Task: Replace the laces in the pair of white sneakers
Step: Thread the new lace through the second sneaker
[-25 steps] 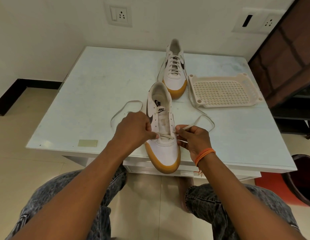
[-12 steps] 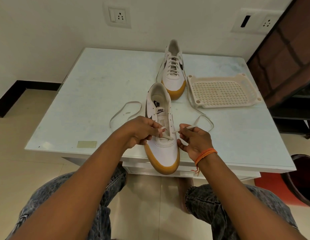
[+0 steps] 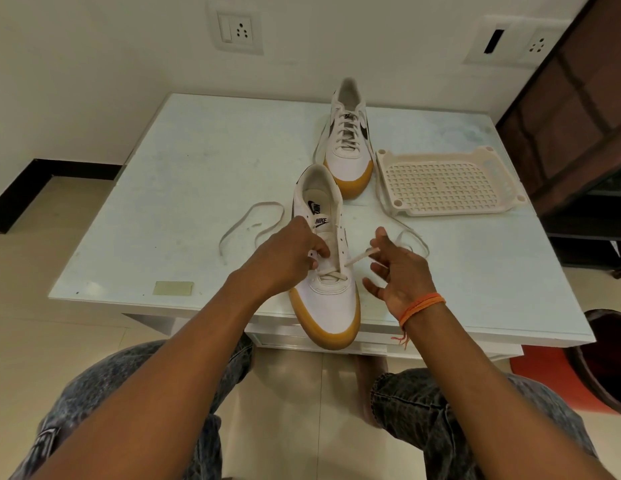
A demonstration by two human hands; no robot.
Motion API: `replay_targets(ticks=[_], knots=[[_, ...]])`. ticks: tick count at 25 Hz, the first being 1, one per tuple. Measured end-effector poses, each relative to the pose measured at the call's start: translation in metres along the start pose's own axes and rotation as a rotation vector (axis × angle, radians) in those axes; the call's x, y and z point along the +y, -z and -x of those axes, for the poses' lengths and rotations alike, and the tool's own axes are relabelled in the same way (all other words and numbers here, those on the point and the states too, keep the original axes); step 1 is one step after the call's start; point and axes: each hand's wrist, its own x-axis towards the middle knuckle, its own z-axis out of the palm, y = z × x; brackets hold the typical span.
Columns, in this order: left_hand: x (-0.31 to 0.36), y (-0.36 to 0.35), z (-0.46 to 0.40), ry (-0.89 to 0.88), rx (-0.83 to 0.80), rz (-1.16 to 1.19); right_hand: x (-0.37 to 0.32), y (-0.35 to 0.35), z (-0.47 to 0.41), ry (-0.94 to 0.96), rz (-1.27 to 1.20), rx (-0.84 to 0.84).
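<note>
I see the near sneaker [image 3: 331,299] in smooth white leather-like upper with a gum rubber sole, a flat cloth lace [image 3: 248,223], a perforated plastic tray [image 3: 444,181] (matt), and a glossy table [image 3: 198,168].

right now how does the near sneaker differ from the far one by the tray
The near sneaker is laced only through its lowest eyelets, loose lace trailing on the table; the far sneaker is laced up its whole front. The near sneaker's toe overhangs the table edge; the far sneaker sits wholly on top. Both are white with tan soles, toes toward the camera.
</note>
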Motion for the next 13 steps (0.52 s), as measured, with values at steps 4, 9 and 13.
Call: replay_targets(ticks=[4, 9, 13], knots=[[-0.001, 0.003, 0.0, -0.007, 0.01, 0.02, 0.018, -0.006, 0.009, 0.114, 0.25, -0.095], [0.001, -0.001, 0.013, 0.126, 0.09, 0.035, 0.02, -0.005, 0.006, 0.218, 0.328, -0.073], [0.004, -0.011, 0.022, 0.288, 0.062, 0.127, 0.02, -0.006, 0.006, 0.216, 0.345, -0.086]])
